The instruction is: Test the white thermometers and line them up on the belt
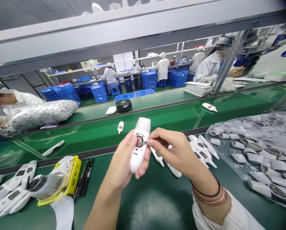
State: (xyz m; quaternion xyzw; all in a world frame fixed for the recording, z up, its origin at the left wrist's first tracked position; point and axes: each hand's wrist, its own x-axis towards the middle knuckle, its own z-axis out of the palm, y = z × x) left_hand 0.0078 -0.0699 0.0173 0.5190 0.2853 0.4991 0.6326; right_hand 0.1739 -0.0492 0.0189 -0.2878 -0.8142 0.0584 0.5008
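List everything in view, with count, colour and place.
bench: one, green, foreground
belt: one, green, across middle
handheld device: one, white, in left hand
round part: one, silvery, in device's opening
thin item: one, dark, at device's opening
slim devices: many, white, on bench and belt
tray: one, yellow, bench's left
bottle: one, greyish, at tray
pens: several, black, right of tray
clear bag: one, transparent, bench's right
caps: many, pale grey, in clear bag
ribbed disc: one, black, beyond belt
stuffed bag: one, silvery, far left
flat stack: one, white, beyond belt, right
crates: many, blue, background
co-workers: several, mostly in white, background
frame: one, grey, overhead
left hand: one, bare, around device
right hand: one, bare, pinching thin item
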